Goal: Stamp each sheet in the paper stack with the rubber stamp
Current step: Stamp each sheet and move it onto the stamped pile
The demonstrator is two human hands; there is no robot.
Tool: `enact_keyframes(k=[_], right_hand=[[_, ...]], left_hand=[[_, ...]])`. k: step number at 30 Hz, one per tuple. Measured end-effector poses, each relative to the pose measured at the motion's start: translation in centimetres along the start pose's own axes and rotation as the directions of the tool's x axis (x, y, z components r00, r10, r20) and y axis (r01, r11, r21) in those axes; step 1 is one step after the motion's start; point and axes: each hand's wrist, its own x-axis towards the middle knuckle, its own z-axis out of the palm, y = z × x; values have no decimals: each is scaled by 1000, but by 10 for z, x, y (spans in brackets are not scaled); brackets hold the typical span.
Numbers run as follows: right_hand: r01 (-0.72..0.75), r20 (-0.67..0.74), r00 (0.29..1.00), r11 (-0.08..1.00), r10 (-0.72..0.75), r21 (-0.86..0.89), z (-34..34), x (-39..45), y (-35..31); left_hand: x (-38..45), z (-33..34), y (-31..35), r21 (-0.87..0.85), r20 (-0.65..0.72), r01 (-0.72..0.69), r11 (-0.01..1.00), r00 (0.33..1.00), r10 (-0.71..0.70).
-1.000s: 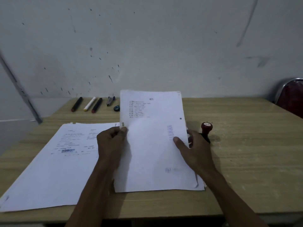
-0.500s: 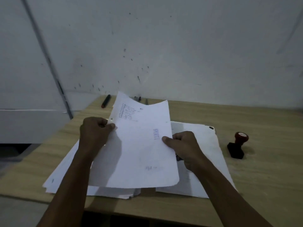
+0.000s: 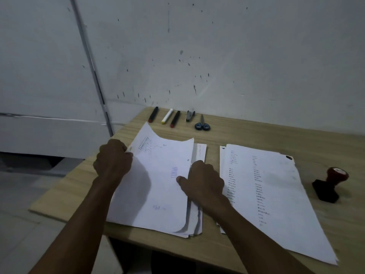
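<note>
Both hands are on the stamped sheet, left hand pinching its left edge, right hand gripping the right edge, over the left pile. Unstamped paper stack sits right, rubber stamp beyond it, pens further back on the surface.

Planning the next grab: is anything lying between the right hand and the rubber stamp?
Only the right-hand paper stack lies flat between the right hand and the rubber stamp. Nothing upright blocks a reach over it.
</note>
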Motion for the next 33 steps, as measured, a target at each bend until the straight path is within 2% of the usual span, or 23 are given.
enact_keyframes(k=[7,13,16,19,23,29,31,33], right_hand=[[13,-10,1000,998,-14,-67,-6,-1,4],[18,-77,997,999,-21,-34,-9,1,16],[11,-113,994,999,-6,39,-15,0,27],[7,-176,984,997,6,72,-26,-3,46],[27,-251,968,998,-10,63,-43,-9,82],[85,-444,896,987,-16,137,-70,-12,152],[106,-533,845,988,-32,109,-80,-12,173],[48,-620,784,998,-16,35,-89,-12,194]], left_hand=[[-8,16,-7,21,11,22,1000,1000,-22],[-19,21,3,109,-78,-49,993,995,57],[-31,29,17,4,-150,-170,985,974,168],[-50,42,38,-146,-187,-349,926,929,320],[-76,63,75,-261,-128,-530,807,848,515],[-118,101,129,-368,23,-643,672,716,698],[-128,113,143,-428,28,-656,622,678,734],[-136,123,156,-458,35,-660,595,656,754]])
